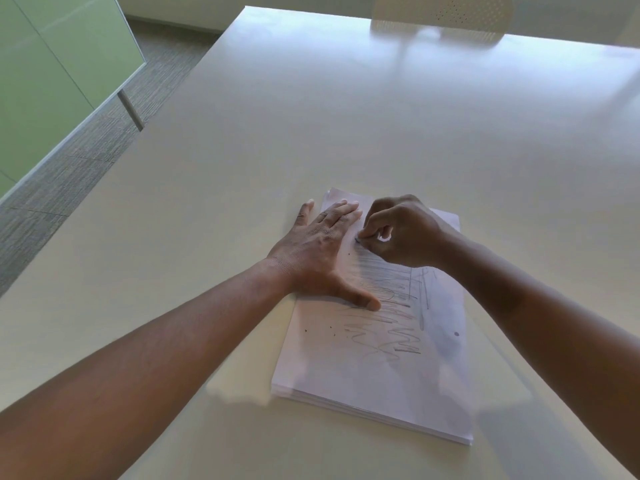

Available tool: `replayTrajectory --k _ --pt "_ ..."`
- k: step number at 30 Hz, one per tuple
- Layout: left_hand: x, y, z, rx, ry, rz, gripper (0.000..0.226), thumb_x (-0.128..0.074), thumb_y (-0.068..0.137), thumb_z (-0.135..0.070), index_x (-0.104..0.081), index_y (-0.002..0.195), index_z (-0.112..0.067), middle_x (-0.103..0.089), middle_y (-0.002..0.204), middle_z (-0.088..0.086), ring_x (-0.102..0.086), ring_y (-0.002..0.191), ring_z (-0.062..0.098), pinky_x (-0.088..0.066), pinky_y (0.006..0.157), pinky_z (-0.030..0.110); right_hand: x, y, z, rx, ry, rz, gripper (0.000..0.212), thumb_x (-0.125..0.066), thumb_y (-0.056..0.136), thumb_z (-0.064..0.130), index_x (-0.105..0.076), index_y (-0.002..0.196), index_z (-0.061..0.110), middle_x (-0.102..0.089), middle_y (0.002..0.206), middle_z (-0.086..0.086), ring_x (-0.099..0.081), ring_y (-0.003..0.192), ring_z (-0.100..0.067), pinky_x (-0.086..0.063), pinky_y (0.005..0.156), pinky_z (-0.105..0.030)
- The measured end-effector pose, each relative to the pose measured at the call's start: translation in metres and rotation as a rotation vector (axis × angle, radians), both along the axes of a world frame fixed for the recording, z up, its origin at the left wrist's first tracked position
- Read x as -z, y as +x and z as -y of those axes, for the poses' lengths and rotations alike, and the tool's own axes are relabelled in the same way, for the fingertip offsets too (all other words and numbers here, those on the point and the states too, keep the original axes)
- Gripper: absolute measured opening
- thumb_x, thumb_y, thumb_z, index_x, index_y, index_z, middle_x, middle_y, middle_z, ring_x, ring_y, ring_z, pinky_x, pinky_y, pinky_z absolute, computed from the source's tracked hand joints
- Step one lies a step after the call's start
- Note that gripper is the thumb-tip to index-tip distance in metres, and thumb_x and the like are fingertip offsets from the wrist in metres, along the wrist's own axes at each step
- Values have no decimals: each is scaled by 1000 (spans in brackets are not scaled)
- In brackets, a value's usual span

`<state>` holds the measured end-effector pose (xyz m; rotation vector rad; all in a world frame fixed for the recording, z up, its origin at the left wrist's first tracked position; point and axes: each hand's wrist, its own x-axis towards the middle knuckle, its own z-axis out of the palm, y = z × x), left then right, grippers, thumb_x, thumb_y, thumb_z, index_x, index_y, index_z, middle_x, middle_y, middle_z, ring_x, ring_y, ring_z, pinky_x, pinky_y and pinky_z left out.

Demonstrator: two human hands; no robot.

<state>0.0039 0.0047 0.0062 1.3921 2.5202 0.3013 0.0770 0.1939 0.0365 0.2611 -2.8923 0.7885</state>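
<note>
A stack of white paper (374, 375) lies on the pale table (311, 133), its top sheet covered with grey pencil scribbles. My left hand (322, 251) lies flat on the upper left part of the sheet, fingers straight and thumb spread toward the scribbles. My right hand (401, 232) hovers over the upper part of the sheet with its fingers curled, pinching a small dark-tipped object (357, 240) against the paper. Most of that object is hidden by the fingers, so I cannot tell what it is.
A white perforated chair back (446, 12) stands at the table's far edge. Grey carpet (86, 161) and a green glass partition (41, 81) lie to the left. A few dark specks dot the sheet.
</note>
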Motion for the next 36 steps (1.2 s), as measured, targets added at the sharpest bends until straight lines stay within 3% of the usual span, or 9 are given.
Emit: replayTrajectory --k 6,12,18,24,30,36 --pt "-1 1 0 -4 6 0 159 -44 41 -108 -2 165 -18 1 173 -6 11 156 2 15 125 51 -1 -12 -11 129 3 -61 3 -79 78 13 -80 78 16 -69 80 1 -61 63 -10 -54 66 -27" --pt "1 0 0 -2 7 -3 161 -40 39 -111 -1 165 -18 2 173 -7 12 156 3 15 125 51 -9 -4 -6 -59 47 64 9 -80 76 10 -79 75 19 -67 76 6 -62 63 -3 -52 63 -20" --pt "1 0 1 3 21 -6 159 -40 40 -110 -3 165 -19 0 173 -7 10 157 3 15 125 51 -10 -16 -12 47 62 -29 7 -76 78 10 -80 76 15 -67 77 0 -62 61 -13 -55 62 -30" --pt "2 -1 0 1 11 -4 164 -32 35 -113 0 165 -18 2 173 -7 11 157 4 14 125 52 -9 -5 -4 -114 48 42 8 -79 77 10 -79 74 18 -64 75 6 -61 61 -4 -53 61 -23" --pt "3 -2 -1 1 11 -19 164 -30 35 -114 -3 165 -18 1 173 -6 11 157 4 12 125 53 -7 -11 -5 -10 46 -48 8 -77 77 9 -79 73 15 -66 74 0 -61 58 -14 -53 59 -31" --pt "4 -2 -2 1 7 -6 164 -33 36 -113 0 165 -17 1 173 -6 11 157 5 13 125 52 -10 -3 -1 -115 39 57 8 -78 75 11 -80 75 19 -65 75 9 -62 63 -6 -53 62 -22"
